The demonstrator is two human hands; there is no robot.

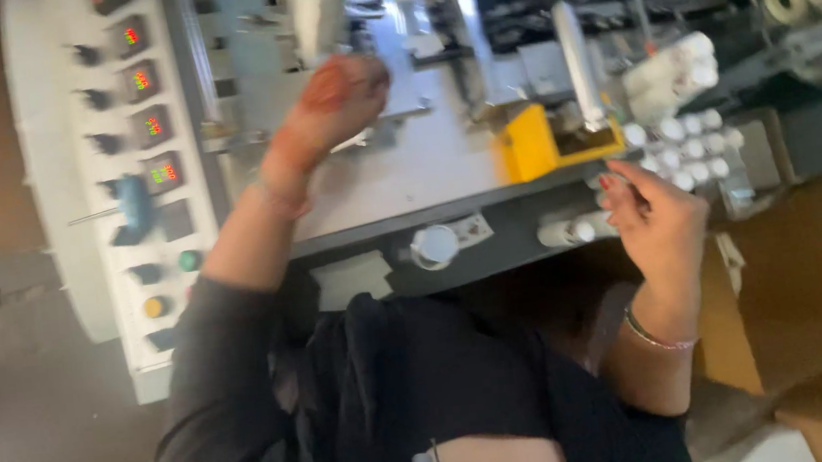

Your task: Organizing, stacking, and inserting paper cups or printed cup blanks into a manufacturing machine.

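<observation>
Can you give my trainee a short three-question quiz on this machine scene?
1. True or false: the left hand is raised over the grey machine bed.
2. Which is nearest the right hand: A) white tubes, B) control panel, C) yellow block?
3. What colour is the round button low on the panel?

Key: 1 true; 2 A; 3 green.
</observation>
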